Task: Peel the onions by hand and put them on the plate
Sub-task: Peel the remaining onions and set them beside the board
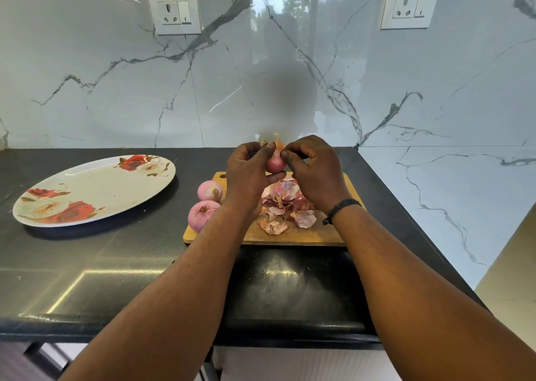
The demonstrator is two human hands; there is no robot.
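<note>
Floral plate (95,189) bare, onion (276,163) in hands

Held onion (276,164) mostly hidden (behind fingers (262,160)).

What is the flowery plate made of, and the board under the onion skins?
The plate looks like glossy melamine or glazed ceramic: shiny white with printed roses; which one, I cannot tell. The board looks like pale, matte wood or bamboo, with a tan face and lighter edge.

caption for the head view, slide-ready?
Both hands peel an onion above the cutting board; two onions wait, floral plate empty.
</note>
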